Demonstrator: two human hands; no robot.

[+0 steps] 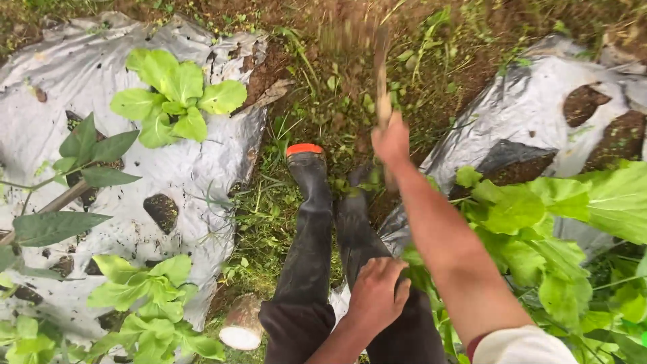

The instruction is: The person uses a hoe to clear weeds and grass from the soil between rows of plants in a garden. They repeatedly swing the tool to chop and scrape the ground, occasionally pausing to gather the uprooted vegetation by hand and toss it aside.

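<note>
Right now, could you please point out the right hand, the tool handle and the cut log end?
right hand [391, 140], head view, back of the hand.
tool handle [382, 74], head view, blurred wooden shaft.
cut log end [240, 337], head view, pale cut face.

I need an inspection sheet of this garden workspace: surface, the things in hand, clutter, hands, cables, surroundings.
Surface: weedy soil furrow between two beds under silver plastic mulch.
Job's things: wooden-handled tool, blurred, its head not visible.
Clutter: cut log piece by the left bed.
Grippers: right hand grips the tool handle; left hand rests on the thigh, holding nothing.
Cables: nothing seen.
Surroundings: leafy green plants in mulch holes, both beds; dark rubber boot with an orange rim stands in the furrow.
</note>
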